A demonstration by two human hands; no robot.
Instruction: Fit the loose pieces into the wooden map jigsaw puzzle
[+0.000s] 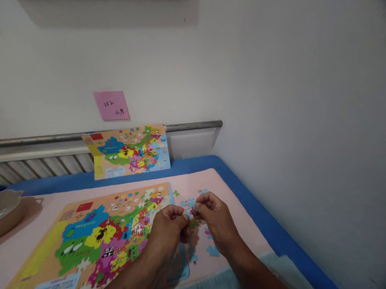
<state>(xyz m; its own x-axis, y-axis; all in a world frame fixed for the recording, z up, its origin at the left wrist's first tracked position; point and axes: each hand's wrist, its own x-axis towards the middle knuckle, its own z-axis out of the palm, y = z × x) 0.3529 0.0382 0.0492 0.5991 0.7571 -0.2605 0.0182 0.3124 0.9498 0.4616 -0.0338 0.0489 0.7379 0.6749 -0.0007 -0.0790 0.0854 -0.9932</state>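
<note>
A colourful map jigsaw puzzle (88, 229) lies in its board, with pale gaps along its right side and lower edge. My left hand (171, 225) hovers over the board's right edge, its thumb and fingers pinched together; what they hold is too small to make out. Just to the right, my right hand (215, 217) has its fingertips closed on a small purple puzzle piece (194, 211). Both sets of fingertips are close together. Beneath and around them, loose pieces lie on the pink surface, among them a blue piece (212, 250) and a green piece (176, 193).
A printed map picture (132, 154) leans against the rail (194, 126) behind the board. At the far left stands a beige oval basin (1, 216). A pink note (111, 105) is stuck on the wall. Light blue cloth (211, 285) lies at the near edge.
</note>
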